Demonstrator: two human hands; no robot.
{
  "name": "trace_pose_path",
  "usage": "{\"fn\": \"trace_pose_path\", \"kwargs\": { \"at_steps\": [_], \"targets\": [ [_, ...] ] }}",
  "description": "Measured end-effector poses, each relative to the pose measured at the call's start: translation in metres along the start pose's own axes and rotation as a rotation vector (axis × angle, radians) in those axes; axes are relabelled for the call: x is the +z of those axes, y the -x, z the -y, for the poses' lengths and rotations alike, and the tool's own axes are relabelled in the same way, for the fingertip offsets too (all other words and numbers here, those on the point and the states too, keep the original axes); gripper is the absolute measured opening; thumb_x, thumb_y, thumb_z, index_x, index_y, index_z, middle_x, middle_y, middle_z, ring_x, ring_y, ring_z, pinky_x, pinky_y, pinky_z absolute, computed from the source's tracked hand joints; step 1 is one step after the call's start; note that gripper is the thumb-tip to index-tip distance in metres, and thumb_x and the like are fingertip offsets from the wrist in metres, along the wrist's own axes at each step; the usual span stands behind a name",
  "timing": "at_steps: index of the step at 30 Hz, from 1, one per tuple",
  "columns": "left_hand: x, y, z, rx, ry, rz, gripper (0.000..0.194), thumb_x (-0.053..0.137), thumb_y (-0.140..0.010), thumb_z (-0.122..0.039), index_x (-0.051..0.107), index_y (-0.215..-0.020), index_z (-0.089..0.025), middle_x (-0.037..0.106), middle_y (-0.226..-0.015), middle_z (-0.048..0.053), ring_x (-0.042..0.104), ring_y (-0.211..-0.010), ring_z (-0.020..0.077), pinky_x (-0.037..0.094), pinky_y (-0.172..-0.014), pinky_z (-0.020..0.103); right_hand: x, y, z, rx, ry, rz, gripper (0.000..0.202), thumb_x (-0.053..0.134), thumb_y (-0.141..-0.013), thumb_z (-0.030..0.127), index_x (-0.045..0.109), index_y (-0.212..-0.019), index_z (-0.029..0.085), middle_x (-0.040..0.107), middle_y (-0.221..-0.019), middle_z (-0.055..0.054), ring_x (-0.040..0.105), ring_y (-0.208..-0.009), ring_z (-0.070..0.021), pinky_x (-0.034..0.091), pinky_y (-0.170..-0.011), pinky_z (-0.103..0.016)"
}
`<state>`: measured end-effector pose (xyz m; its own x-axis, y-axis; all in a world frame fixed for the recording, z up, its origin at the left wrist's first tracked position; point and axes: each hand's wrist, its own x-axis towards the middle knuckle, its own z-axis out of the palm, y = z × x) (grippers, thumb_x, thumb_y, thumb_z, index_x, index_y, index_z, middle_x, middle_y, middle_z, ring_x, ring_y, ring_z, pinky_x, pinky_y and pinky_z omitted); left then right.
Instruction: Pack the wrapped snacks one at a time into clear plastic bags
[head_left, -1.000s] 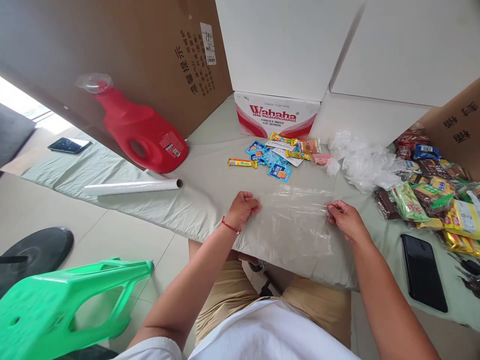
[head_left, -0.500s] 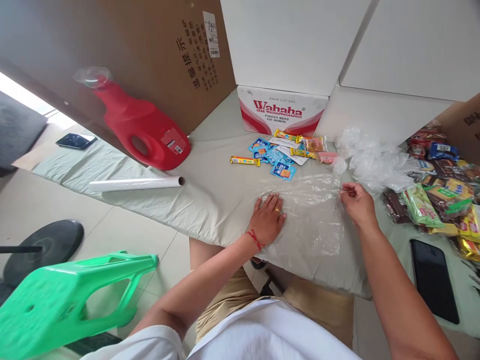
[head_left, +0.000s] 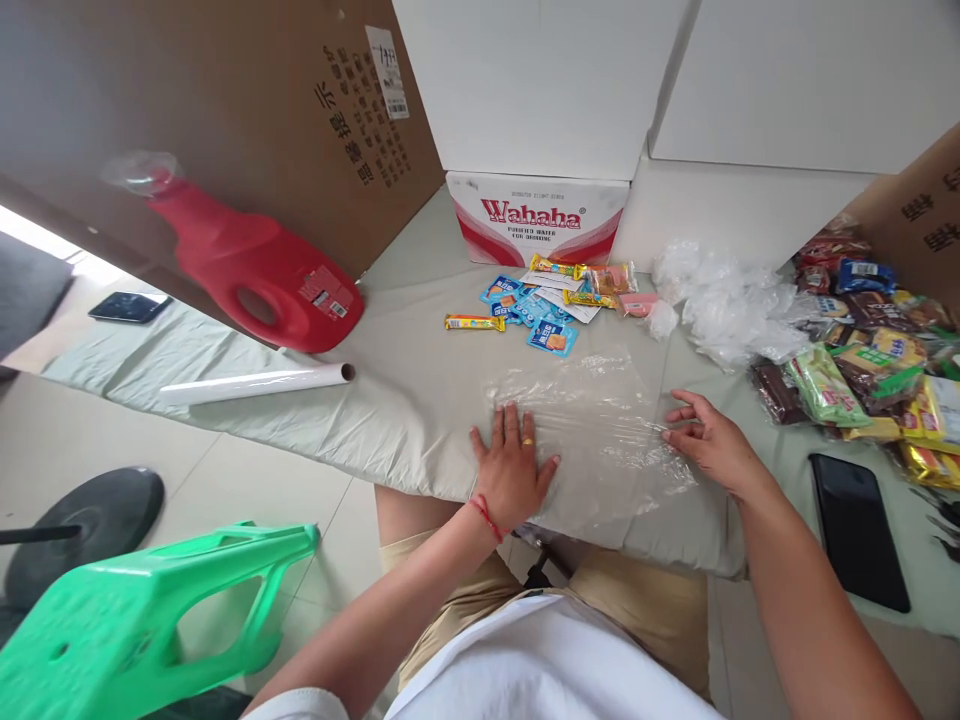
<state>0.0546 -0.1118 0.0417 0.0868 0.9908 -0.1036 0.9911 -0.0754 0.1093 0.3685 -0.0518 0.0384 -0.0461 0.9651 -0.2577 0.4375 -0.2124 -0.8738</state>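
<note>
With the left hand [head_left: 510, 482] spread flat on its left side, the clear film [head_left: 592, 425] lies near: feather-light, limp, easily creased, I'd judge, best pinched at the right edge, where I can't tell whether the right hand [head_left: 716, 448] grips.

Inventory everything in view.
plastic film: one, clear, centre
packets: several, multicoloured, centre
Wahaha box: one, white and red, back
plastic heap: one, clear, right
snacks: many, mixed, far right
roll: one, white, left
jug: one, red, left
phones: two, black, left, right
cartons: two, brown, back
boxes: several, white, back
cloth: one, green, centre
stool: one, green, left floor
stand: one, black, left floor
metallic items: several, dark, right edge
shirt: one, white, bottom
trousers: one, tan, bottom
bracelet: one, red, left wrist
ring: one, gold, left hand
left hand: one, on film
right hand: one, at film's edge
</note>
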Motion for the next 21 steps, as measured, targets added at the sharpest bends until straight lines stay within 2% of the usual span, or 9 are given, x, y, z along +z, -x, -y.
{"fn": "trace_pose_path", "kwargs": {
  "at_steps": [3,6,8,10,13,15,18,20,21],
  "targets": [
    [-0.013,0.032,0.004,0.012,-0.01,0.073,0.073,0.045,-0.099,-0.051,0.036,-0.159,-0.009,0.027,-0.167,0.026,0.028,-0.154,0.0414,0.032,-0.115,0.07,-0.009,-0.015,-0.006,-0.041,0.027,0.109,0.053,0.073,-0.077,0.042,0.062,-0.125,0.022,0.066,-0.102,-0.006,0.065,-0.078,-0.0171,0.055,-0.07,-0.031],
    [-0.032,0.064,0.009,0.073,-0.032,0.157,0.065,0.053,-0.097,-0.046,0.046,-0.154,-0.015,0.035,-0.164,0.023,0.038,-0.149,0.043,0.04,-0.11,0.066,-0.011,-0.035,-0.005,-0.132,0.156,0.169,0.041,0.068,-0.078,0.037,0.067,-0.116,0.022,0.069,-0.096,-0.006,0.065,-0.081,-0.0188,0.054,-0.074,-0.032],
    [-0.049,0.075,0.008,0.122,-0.034,0.148,0.056,0.057,-0.096,-0.043,0.057,-0.145,-0.018,0.04,-0.162,0.021,0.045,-0.143,0.0439,0.047,-0.103,0.063,-0.01,-0.051,0.004,-0.231,0.308,0.159,0.035,0.064,-0.08,0.031,0.07,-0.114,0.022,0.071,-0.098,-0.006,0.066,-0.081,-0.0199,0.054,-0.077,-0.034],
    [-0.064,0.073,0.004,0.183,0.0,0.073,0.042,0.057,-0.096,-0.041,0.067,-0.13,-0.018,0.051,-0.154,0.02,0.054,-0.131,0.041,0.053,-0.093,0.056,-0.006,-0.067,0.017,-0.357,0.465,0.138,0.032,0.059,-0.083,0.025,0.072,-0.111,0.023,0.072,-0.101,-0.006,0.067,-0.084,-0.0211,0.054,-0.08,-0.035],
    [-0.071,0.037,-0.004,0.314,0.145,-0.062,0.03,0.047,-0.101,-0.035,0.072,-0.101,-0.018,0.071,-0.121,0.016,0.063,-0.107,0.0294,0.054,-0.089,0.047,0.003,-0.083,0.043,-0.542,0.652,0.028,0.034,0.052,-0.085,0.016,0.074,-0.11,0.022,0.071,-0.109,-0.009,0.066,-0.097,-0.0249,0.053,-0.09,-0.039],
    [-0.062,-0.001,-0.006,0.392,0.22,-0.144,0.035,0.041,-0.104,-0.031,0.072,-0.094,-0.018,0.074,-0.11,0.014,0.063,-0.111,0.0272,0.052,-0.093,0.045,0.012,-0.082,0.06,-0.609,0.738,-0.142,0.036,0.049,-0.087,0.014,0.074,-0.114,0.019,0.068,-0.118,-0.013,0.061,-0.109,-0.0294,0.05,-0.099,-0.044],
    [-0.036,-0.056,-0.001,0.424,0.234,-0.156,0.037,0.038,-0.104,-0.029,0.072,-0.11,-0.017,0.072,-0.128,0.012,0.055,-0.133,0.0273,0.043,-0.111,0.049,0.033,-0.056,0.07,-0.637,0.774,-0.351,0.037,0.045,-0.096,0.021,0.069,-0.124,0.015,0.064,-0.125,-0.018,0.056,-0.119,-0.0337,0.046,-0.105,-0.051],
    [-0.017,-0.077,0.005,0.383,0.2,-0.114,0.042,0.035,-0.106,-0.032,0.065,-0.131,-0.018,0.06,-0.148,0.01,0.045,-0.145,0.0267,0.033,-0.12,0.053,0.052,-0.027,0.061,-0.644,0.767,-0.345,0.045,0.042,-0.102,0.031,0.06,-0.138,0.012,0.061,-0.135,-0.021,0.053,-0.127,-0.035,0.043,-0.11,-0.053],
    [-0.009,-0.082,0.008,0.358,0.171,-0.099,0.046,0.032,-0.106,-0.034,0.059,-0.141,-0.02,0.053,-0.156,0.009,0.04,-0.15,0.0262,0.028,-0.123,0.056,0.062,-0.01,0.052,-0.638,0.779,-0.291,0.054,0.042,-0.103,0.036,0.048,-0.15,0.011,0.054,-0.146,-0.023,0.047,-0.137,-0.0361,0.04,-0.114,-0.055]
  ]
}}
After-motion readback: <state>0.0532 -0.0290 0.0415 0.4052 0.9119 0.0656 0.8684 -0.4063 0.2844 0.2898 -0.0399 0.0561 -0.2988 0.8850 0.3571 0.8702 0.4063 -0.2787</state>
